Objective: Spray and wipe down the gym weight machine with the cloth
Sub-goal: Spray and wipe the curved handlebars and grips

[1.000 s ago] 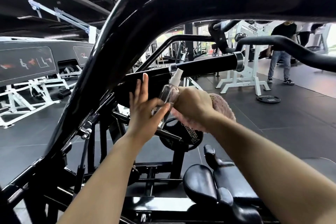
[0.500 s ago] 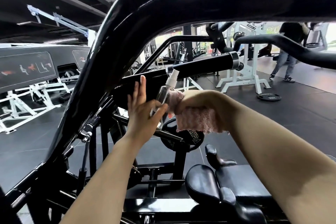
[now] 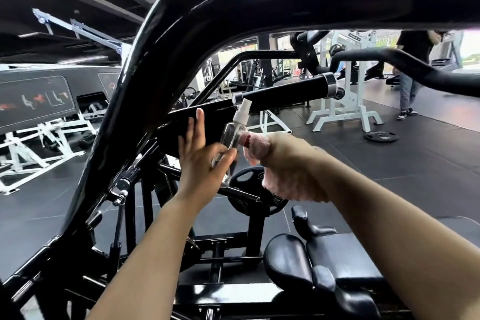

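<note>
The weight machine arches over the view, and its black padded bar is the landmark. To spray well, I think the nozzle should face this bar from near. Below the bar, the left hand holds the spray bottle between thumb and palm, fingers straight up. Right of the bottle, the right hand grips the pink cloth.

The glossy black curved steel machine frame and black padded vinyl seat contrast with a pale pink fuzzy cloth, a clear plastic spray bottle capped white, and white-painted metal racks.
</note>
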`<control>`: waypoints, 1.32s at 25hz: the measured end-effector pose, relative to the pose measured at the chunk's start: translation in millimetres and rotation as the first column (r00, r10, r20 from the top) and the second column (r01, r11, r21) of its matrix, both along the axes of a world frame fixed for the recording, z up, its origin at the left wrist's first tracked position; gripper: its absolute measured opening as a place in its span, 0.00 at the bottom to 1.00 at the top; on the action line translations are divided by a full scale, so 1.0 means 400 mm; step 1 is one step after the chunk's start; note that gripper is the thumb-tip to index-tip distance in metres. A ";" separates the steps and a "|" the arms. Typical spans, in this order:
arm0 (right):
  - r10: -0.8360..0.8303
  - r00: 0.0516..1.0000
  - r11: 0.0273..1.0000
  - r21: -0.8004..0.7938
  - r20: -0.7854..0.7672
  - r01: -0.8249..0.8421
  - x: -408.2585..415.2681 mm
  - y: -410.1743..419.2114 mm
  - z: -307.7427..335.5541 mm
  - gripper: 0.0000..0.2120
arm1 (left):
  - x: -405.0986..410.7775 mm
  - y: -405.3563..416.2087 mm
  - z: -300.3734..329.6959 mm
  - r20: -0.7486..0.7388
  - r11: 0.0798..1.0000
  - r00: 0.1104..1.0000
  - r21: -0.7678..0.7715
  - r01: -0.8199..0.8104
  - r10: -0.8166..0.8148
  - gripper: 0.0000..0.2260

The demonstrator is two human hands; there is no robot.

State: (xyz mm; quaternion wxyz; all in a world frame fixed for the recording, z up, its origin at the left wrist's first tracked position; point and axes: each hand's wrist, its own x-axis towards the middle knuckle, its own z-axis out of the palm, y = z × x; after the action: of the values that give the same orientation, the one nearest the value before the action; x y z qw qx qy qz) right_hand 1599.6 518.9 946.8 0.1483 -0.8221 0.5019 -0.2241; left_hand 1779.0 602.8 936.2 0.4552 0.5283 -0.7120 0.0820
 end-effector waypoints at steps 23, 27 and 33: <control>-0.069 0.966 0.995 -0.059 0.250 0.086 -0.052 0.011 -0.060 0.13 | -0.005 0.013 0.005 -0.020 0.999 1.000 0.042 -0.006 0.007 0.22; -0.192 0.931 0.792 -0.512 0.310 0.333 -0.052 0.060 -0.141 0.14 | 0.000 0.009 0.004 -0.011 0.999 1.000 0.028 -0.016 0.016 0.30; -0.279 0.881 0.922 -0.149 0.383 0.357 -0.165 0.083 -0.262 0.07 | -0.004 0.019 0.011 -0.007 0.999 1.000 0.052 0.000 0.001 0.28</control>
State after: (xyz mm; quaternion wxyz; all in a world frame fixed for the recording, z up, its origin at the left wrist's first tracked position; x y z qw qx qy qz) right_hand 1533.6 552.2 842.1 0.1074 -0.6851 0.5682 -0.4429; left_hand 1777.6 610.4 940.4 0.4437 0.5405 -0.7121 0.0616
